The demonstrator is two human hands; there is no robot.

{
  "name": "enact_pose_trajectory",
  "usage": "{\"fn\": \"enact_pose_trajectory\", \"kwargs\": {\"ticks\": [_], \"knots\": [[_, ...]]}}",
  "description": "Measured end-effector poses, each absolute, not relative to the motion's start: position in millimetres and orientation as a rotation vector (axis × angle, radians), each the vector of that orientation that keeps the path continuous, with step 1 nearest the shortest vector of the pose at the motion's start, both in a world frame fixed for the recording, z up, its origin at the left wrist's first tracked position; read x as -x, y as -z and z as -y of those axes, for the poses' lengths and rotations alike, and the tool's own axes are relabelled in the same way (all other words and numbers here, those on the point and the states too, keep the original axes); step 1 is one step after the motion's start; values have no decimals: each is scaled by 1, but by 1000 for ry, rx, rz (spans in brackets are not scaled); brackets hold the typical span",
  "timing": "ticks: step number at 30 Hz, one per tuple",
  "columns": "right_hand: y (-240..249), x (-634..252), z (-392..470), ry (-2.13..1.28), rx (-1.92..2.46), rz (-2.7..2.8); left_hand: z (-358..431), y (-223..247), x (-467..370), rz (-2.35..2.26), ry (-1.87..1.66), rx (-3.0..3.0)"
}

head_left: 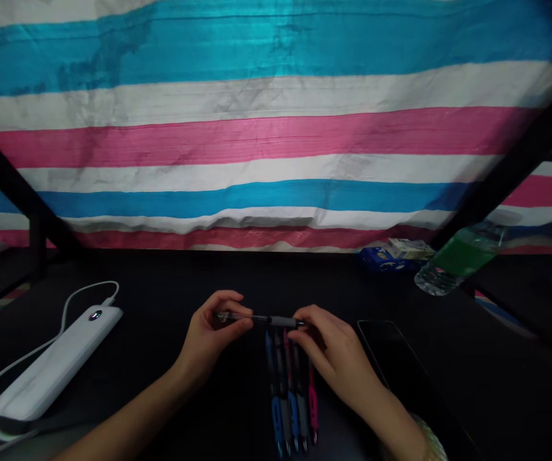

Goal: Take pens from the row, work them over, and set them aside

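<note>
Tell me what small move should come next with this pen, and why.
I'd probably turn the held pen to run the same way as the row of pens. The left hand and right hand hold it crosswise near its ends, while the row's pens lie side by side, stretching away from you.

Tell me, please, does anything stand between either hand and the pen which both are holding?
Nothing visible does. The left hand and the right hand pinch the pen directly, near its opposite ends; the other pens lie on its near side.
</note>
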State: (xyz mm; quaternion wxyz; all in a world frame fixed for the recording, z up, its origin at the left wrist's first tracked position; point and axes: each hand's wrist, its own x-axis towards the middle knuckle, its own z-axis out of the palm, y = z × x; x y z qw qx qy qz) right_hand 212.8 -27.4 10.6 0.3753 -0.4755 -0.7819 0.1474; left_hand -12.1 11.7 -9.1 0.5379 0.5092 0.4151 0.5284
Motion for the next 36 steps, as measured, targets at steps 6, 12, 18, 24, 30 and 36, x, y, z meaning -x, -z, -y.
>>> {"fn": "enact_pose_trajectory", "kwargs": {"ticks": [6,12,18,24,30,36], "knots": [[-8,-206,31,-310,1225,2110,-11,11,12,-825,-1295,-1114],[-4,-194,36,-776,1288,1972,-11,9,11,-675,-1312,-994],[1,-186,38,-1325,1183,1559,-7,5,10,-624,-1321,-1013],[2,-183,36,-1711,1017,1391,-6,0,9,-568,-1317,-990],[5,-181,39,-1811,1011,1373,-6,-3,9,-542,-1299,-967],[3,-180,51,-832,1223,1792,-5,-6,7,-560,-1269,-916]]}}
